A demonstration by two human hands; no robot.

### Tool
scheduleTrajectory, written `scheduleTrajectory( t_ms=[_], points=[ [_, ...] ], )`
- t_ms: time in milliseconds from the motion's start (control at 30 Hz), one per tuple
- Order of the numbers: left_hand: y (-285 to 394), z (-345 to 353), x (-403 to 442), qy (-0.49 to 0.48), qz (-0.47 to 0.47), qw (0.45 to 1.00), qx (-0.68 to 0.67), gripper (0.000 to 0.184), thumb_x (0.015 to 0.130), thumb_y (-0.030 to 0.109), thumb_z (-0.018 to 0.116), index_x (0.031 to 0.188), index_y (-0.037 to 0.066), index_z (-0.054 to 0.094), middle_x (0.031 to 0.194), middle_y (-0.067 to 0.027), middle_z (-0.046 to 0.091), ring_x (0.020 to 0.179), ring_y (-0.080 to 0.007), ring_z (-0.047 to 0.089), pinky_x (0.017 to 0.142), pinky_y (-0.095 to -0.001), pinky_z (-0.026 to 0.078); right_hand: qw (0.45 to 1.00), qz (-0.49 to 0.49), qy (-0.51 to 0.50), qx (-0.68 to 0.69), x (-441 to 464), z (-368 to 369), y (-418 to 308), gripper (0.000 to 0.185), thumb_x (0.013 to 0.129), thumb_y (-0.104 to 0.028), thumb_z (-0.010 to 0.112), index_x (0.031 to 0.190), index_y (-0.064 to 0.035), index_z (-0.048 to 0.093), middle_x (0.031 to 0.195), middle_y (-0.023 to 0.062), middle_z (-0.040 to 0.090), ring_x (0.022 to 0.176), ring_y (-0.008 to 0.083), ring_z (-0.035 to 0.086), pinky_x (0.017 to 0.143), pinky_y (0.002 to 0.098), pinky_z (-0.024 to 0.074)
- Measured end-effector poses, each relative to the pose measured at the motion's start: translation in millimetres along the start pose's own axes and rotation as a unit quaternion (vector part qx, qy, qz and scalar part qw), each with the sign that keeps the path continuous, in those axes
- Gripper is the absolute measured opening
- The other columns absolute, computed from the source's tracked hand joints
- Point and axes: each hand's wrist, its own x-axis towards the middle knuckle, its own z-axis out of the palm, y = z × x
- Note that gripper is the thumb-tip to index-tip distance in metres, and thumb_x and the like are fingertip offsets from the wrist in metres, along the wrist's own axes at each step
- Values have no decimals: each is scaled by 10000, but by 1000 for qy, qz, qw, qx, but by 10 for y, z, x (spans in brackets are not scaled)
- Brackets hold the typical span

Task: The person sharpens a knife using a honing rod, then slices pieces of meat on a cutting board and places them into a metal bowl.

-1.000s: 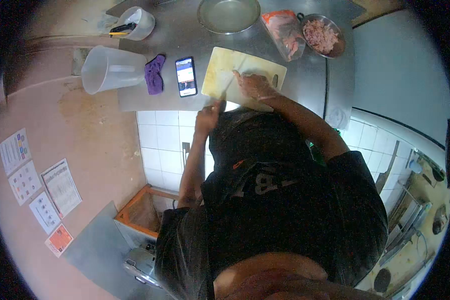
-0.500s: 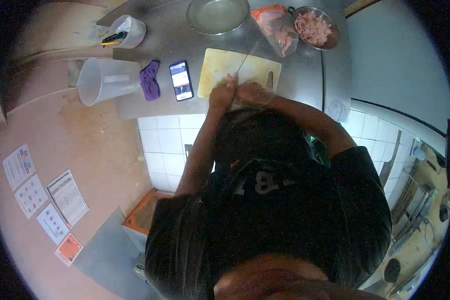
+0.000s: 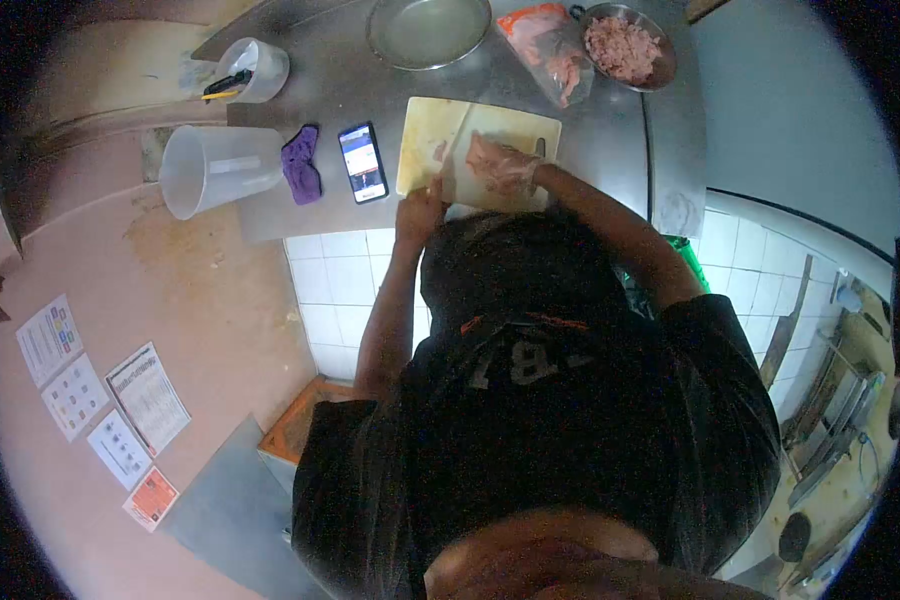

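My left hand (image 3: pixel 422 212) is closed round the handle of a knife (image 3: pixel 456 140). Its blade points away from me across a pale cutting board (image 3: pixel 425 122). My right hand (image 3: pixel 510 172), in a clear glove, lies on the board to the right of the blade, its fingers bent over pink raw meat that they largely cover. A small pink scrap (image 3: pixel 440 151) rests left of the blade.
A phone (image 3: pixel 362 163), purple cloth (image 3: pixel 301 166) and clear jug (image 3: pixel 220 168) stand left of the board. Beyond are a tub (image 3: pixel 258 72), round metal pan (image 3: pixel 430 32), bag of meat (image 3: pixel 548 50) and bowl of minced meat (image 3: pixel 625 50).
My left hand has moved back from beside my right hand to the board's near left edge, bringing the knife with it. My right hand has shifted slightly; the small scrap now shows left of the blade.
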Motion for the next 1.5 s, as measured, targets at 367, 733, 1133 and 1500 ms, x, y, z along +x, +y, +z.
scheduleTrajectory(
  t_ms=[367, 733, 1133, 1500],
  points=[
    [-167, 341, -344, -35, -104, 983, -146, 489, 1016, 443, 344, 1184, 52, 587, 960, -294, 642, 850, -487, 628, 767, -550, 505, 940, 78, 95, -317, -226, 104, -172, 538, 989, -428, 418, 1383, -61, 400, 1079, 162, 619, 970, 316, 617, 959, 437, 467],
    [424, 118, 871, 47, -90, 984, -144, 495, 976, 495, 425, 1180, 88, 620, 1053, -278, 653, 917, -437, 651, 833, -516, 527, 929, -138, 5, -343, -422, 541, -46, 329, 909, -334, 557, 1067, -56, 635, 950, 164, 661, 833, 304, 660, 812, 442, 511],
    [-229, 352, 59, 61, -2, 998, -34, 438, 961, 251, 453, 1379, 127, 414, 892, -228, 675, 756, -406, 671, 564, -531, 525, 939, -32, 91, -331, -110, 96, -240, 353, 921, -356, 549, 998, -24, 642, 972, 171, 659, 948, 309, 651, 871, 436, 496],
    [-99, 368, -403, -7, 16, 1000, 2, 324, 993, 238, 380, 1249, 99, 522, 888, -222, 661, 803, -380, 665, 679, -501, 535, 868, 120, 96, -471, -473, 83, -896, 369, 918, -341, 537, 1045, -16, 658, 946, 236, 674, 920, 401, 669, 876, 489, 517]
  ],
)
